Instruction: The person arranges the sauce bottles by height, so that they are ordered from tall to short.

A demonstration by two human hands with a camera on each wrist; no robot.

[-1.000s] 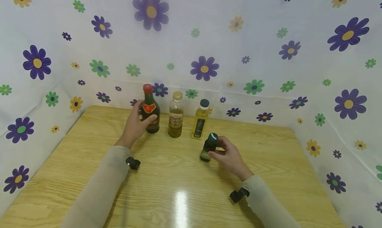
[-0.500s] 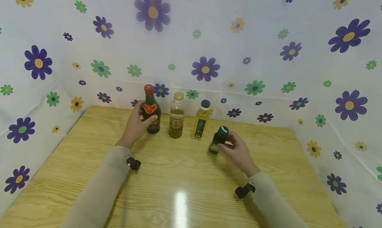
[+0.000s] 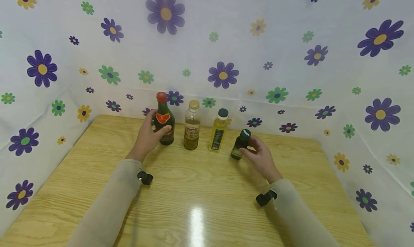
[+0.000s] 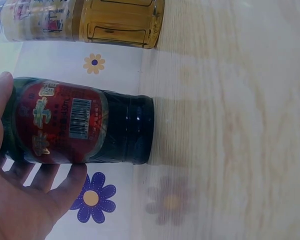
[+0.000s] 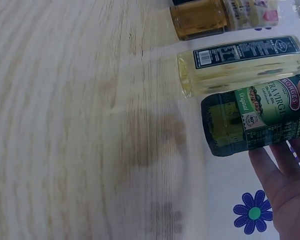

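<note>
My left hand (image 3: 146, 137) grips a dark green bottle (image 3: 165, 119) with a red cap and red label, upright at the left end of a row. In the left wrist view, fingers and thumb wrap the red-labelled bottle (image 4: 80, 122). My right hand (image 3: 260, 157) holds a small dark green olive oil bottle (image 3: 240, 144) at the right end, tilted a little in the head view. Its green label (image 5: 272, 102) shows in the right wrist view. Between the hands stand a gold-capped bottle (image 3: 192, 128) of amber liquid and a green-capped bottle (image 3: 218, 132) of yellow oil.
The bottles line up towards the back of a wooden table (image 3: 181, 182). A white cloth (image 3: 258, 53) printed with flowers hangs behind and at both sides. Black wrist cameras (image 3: 145, 177) sit on both sleeves.
My right hand has carried the olive oil bottle rightward and back, to the right of the yellow oil bottle. My left hand has stayed on the red-capped bottle.
</note>
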